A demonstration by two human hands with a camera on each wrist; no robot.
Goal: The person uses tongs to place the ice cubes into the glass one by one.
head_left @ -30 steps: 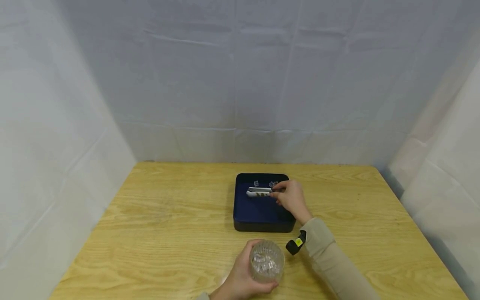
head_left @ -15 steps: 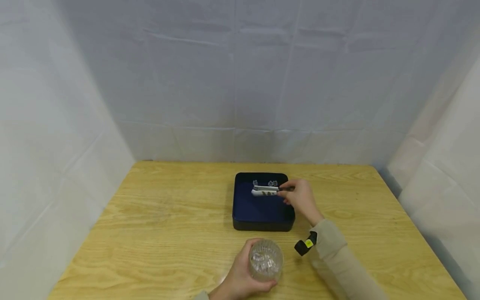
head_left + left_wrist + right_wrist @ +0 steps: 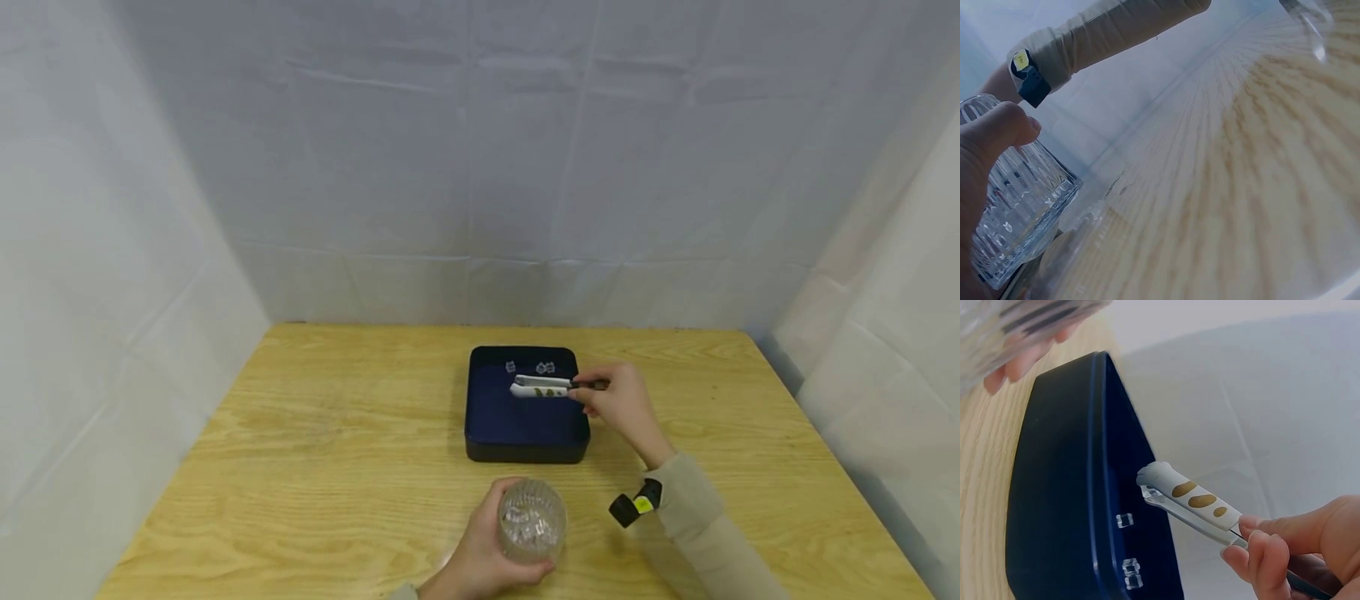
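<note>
My right hand (image 3: 618,404) pinches a pair of small tongs (image 3: 1200,503), white with brown spots and paw-shaped tips, above the dark blue tray (image 3: 525,454). Between the tips, the right wrist view shows a clear piece (image 3: 1150,493), probably a small cube like the others. Inside the tray, along its far side, lie one clear cube (image 3: 511,367) and two more cubes (image 3: 546,367) close together. My left hand (image 3: 483,546) grips a ribbed clear glass (image 3: 534,521) in front of the tray. Several clear pieces lie at the bottom of the glass.
The tray stands on a wooden table (image 3: 337,450), its walls low and its corners rounded. White cloth (image 3: 465,167) hangs behind the table and at both sides. A black wrist device (image 3: 636,503) with a yellow patch sits on the right wrist.
Over the last second my right hand has drawn the tongs to the right above the tray, also slightly nearer in the last half second. The left hand and glass have barely moved.
</note>
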